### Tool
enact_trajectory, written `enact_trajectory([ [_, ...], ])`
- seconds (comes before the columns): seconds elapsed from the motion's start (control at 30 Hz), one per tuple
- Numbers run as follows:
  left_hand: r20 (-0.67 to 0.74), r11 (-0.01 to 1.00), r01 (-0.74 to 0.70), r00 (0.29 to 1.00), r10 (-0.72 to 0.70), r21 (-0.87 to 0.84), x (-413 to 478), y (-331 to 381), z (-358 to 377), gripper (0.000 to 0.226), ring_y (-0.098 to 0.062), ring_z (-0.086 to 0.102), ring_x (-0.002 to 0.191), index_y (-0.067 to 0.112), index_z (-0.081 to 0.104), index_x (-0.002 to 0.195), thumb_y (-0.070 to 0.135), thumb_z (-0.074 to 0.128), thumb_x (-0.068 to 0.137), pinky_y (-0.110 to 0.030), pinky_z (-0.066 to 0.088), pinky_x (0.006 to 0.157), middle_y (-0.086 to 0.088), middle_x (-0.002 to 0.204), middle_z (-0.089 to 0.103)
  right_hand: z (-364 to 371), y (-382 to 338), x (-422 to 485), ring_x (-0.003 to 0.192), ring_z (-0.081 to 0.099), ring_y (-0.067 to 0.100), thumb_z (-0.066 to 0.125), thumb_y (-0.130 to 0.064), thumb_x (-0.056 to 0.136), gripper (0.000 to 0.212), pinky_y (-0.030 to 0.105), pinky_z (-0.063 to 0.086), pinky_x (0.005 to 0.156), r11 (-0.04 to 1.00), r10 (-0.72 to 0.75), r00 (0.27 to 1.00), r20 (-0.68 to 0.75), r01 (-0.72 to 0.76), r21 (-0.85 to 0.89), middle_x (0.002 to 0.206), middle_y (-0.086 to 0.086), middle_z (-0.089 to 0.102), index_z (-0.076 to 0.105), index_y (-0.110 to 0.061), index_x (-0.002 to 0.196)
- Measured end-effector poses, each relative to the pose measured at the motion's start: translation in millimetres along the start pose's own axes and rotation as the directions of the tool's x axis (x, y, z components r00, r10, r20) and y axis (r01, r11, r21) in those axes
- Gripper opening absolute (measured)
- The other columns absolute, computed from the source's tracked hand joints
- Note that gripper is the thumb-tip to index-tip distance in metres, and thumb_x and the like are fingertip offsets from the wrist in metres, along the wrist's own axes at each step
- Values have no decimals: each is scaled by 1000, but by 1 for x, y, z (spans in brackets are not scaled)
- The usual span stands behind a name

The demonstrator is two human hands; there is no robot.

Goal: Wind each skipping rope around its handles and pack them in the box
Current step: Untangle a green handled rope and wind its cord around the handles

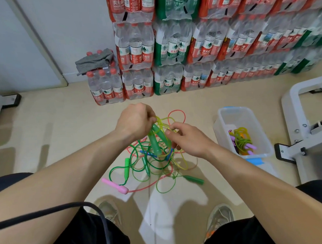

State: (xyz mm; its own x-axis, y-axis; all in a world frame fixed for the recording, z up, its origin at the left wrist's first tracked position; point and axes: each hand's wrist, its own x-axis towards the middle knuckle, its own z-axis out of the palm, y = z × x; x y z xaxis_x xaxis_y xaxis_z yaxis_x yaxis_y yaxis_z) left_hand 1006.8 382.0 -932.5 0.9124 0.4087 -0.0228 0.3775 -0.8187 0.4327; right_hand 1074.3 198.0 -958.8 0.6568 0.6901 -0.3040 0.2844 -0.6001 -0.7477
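Note:
My left hand [135, 121] grips the tops of two green handles [155, 141] that hang downward, with yellow-green rope [165, 122] looped over them. My right hand [187, 139] pinches that rope just to the right of the handles. Below on the floor lies a tangle of ropes: green rope [140, 160] with green handles [127, 166], a pink handle [115, 185] on a red rope, another green handle [194, 179], and a blue handle [149, 153]. The clear plastic box [221, 129] stands to the right and holds wound ropes with purple handles [251, 146].
Stacked packs of water bottles [171, 51] line the wall ahead, with a grey cloth [94, 61] on one. A grey metal frame [297, 117] stands at the right. A blue lid [256, 161] lies under the box. My shoes [220, 214] are below, and a black cable [48, 210] crosses my left arm.

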Motion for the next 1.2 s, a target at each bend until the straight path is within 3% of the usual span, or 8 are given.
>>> enact_trajectory([
  [0.27, -28, 1000, 8, 1000, -8, -1, -1, 4, 2, 11, -28, 66, 89, 24, 74, 92, 31, 66, 91, -32, 49, 75, -2, 89, 74, 2, -2, 0, 70, 60, 18, 62, -32, 97, 25, 36, 50, 70, 977, -188, 952, -242, 155, -148, 72, -2, 66, 63, -17, 76],
  [0.47, -46, 988, 103, 994, -98, 116, 6, -17, 0, 15, -36, 65, 95, 21, 75, 100, 27, 64, 92, -37, 51, 78, -9, 100, 74, -7, -14, 0, 47, 38, 10, 44, -13, 103, 37, 32, 33, 58, 851, -17, 991, -134, 85, 518, 49, -8, 40, 43, -14, 67],
  [0.57, -70, 983, 110, 993, -100, 149, 8, -22, 0, 16, -37, 65, 92, 20, 76, 98, 25, 62, 92, -38, 52, 74, -11, 99, 73, -16, -18, -2, 47, 20, 10, 41, -28, 107, 37, 27, 18, 51, 733, 97, 982, -159, 38, 679, 51, -10, 27, 35, -20, 71],
  [0.83, -124, 962, 127, 987, -99, 240, 10, -23, -2, 18, -39, 66, 89, 18, 75, 101, 21, 59, 92, -38, 53, 70, -13, 96, 72, -28, -5, -1, 49, 17, 15, 53, -22, 101, 49, 33, 21, 54, 731, 222, 932, -285, 35, 681, 54, -4, 20, 29, -25, 58],
  [0.93, -116, 968, 136, 987, -113, 210, 9, -20, -4, 15, -38, 66, 91, 20, 74, 98, 19, 61, 91, -36, 49, 70, -11, 98, 72, -27, 6, -1, 52, 23, 17, 53, -22, 88, 42, 34, 26, 59, 935, 173, 908, -381, -30, 355, 53, -1, 24, 31, -25, 53],
  [1.0, -119, 980, 142, 985, -126, 140, 10, -18, -8, 14, -35, 66, 92, 24, 75, 96, 19, 62, 91, -34, 47, 71, -7, 98, 74, -29, 13, -4, 50, 36, 18, 51, -19, 87, 35, 32, 33, 58, 990, 134, 952, -275, -114, 88, 48, 0, 39, 43, -19, 52],
  [1.1, -146, 993, 100, 985, -90, 64, 7, -11, -13, 15, -29, 67, 93, 24, 76, 99, 23, 62, 94, -36, 53, 75, -3, 97, 75, -24, 11, -10, 61, 61, 24, 45, -11, 93, 27, 29, 51, 68, 943, 242, 960, 142, -267, 198, 66, 17, 70, 69, -1, 87],
  [1.2, -164, 999, 29, 986, -21, 45, 2, -1, -14, 15, -28, 68, 95, 22, 76, 101, 26, 63, 94, -39, 56, 80, -2, 97, 76, -15, 10, -9, 85, 68, 29, 40, -19, 94, 40, 28, 53, 83, 893, 201, 928, 313, -305, 330, 92, 25, 75, 69, 5, 111],
])
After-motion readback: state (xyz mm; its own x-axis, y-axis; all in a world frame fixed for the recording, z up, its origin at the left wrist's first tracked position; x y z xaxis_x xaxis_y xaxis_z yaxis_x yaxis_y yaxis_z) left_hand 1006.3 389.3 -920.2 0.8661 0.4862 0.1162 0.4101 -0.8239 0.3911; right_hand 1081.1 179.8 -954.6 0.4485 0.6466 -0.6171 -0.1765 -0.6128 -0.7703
